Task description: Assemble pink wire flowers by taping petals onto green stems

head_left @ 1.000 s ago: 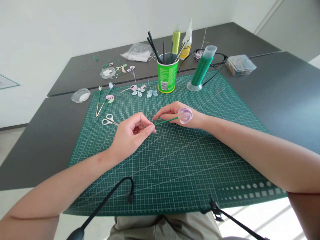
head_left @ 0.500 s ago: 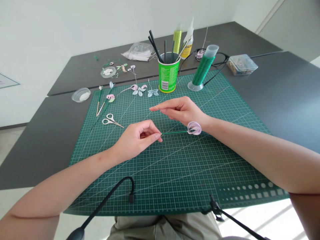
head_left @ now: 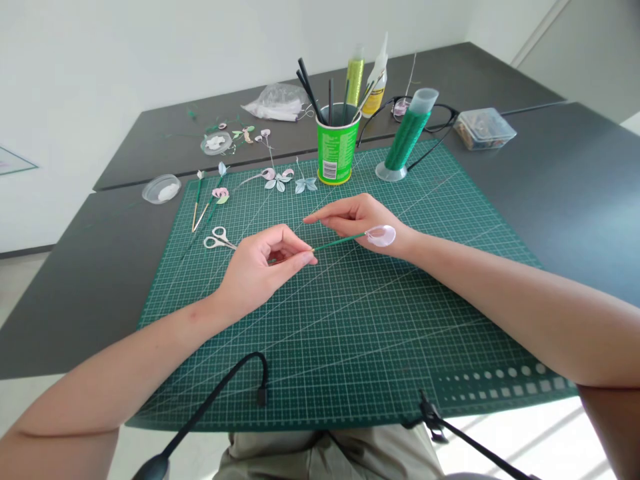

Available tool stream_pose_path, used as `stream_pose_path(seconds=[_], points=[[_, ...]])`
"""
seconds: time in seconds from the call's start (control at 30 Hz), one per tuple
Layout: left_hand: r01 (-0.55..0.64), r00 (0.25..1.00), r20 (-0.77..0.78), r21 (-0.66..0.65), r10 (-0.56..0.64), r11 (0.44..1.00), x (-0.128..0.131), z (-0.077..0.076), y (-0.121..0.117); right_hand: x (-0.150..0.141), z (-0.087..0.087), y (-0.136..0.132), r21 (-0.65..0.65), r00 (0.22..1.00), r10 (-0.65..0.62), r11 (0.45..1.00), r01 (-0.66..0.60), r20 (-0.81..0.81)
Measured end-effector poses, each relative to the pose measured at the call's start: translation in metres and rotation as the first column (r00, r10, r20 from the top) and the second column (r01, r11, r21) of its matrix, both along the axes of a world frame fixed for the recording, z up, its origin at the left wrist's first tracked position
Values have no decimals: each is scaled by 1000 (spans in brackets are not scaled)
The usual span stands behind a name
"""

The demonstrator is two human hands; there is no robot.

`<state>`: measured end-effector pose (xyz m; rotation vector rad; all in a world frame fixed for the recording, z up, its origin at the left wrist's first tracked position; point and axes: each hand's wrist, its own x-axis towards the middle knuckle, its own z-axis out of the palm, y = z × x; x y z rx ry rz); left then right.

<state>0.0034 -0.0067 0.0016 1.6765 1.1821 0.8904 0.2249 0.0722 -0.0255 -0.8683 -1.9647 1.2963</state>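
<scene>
Now my left hand [head_left: 265, 261] pinches the green stem [head_left: 340, 242], and its lilac flower [head_left: 382, 235] has tipped up in front of my right hand [head_left: 361, 219], so the stem seems to be turning; whether those fingers grip anything, I can't tell.

Two hands [head_left: 256, 265], one cup [head_left: 336, 148]

We see bright, soft light, a pale sheen toward the right edge of the desk [head_left: 565, 173], washed-out floor [head_left: 550, 432] striped with shadow past its near edge, and wide-angle bowing.
</scene>
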Motion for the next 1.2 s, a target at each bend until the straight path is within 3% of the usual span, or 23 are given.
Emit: stream_pose_path(seconds=[0.13,0.37,0.5,0.6,0.7,0.8,0.9,0.97,1.03,1.1,1.13,1.2], points=[[-106,994,42,83,103,991,-2,3,2,-1,3,-1,-3,997,8,1000,-8,78],[-212,977,49,127,208,969,-9,-3,11,2,9,-6,56,978,153,985,-162,141],[-222,974,53,69,219,973,-10,-6,15,3,10,-7,57,968,236,969,-241,91],[-220,968,117,-39,223,975,-9,-7,18,2,9,-8,-28,966,254,967,-253,48],[-206,955,185,-139,229,969,-7,-6,21,-2,8,-9,-153,990,143,978,-144,-16],[-178,951,216,-202,221,963,-6,-6,22,-5,6,-7,-202,987,-146,971,131,-63],[-153,947,244,-225,208,962,-6,-6,21,-6,3,-4,-113,902,-429,900,421,-52],[-139,944,261,-241,202,960,-5,-6,20,-6,1,-3,-34,874,-482,876,481,-59],[-116,943,274,-263,189,958,-5,-7,19,-6,2,-7,-32,913,-396,918,395,-98],[-85,943,287,-280,168,956,-4,-8,18,-8,3,-13,-130,962,-212,973,191,-172],[-72,943,292,-285,158,956,-3,-9,18,-9,4,-17,-207,969,-110,976,64,-219],[-52,945,294,-287,140,956,-2,-10,17,-12,6,-25,-362,949,31,920,-149,-312]])
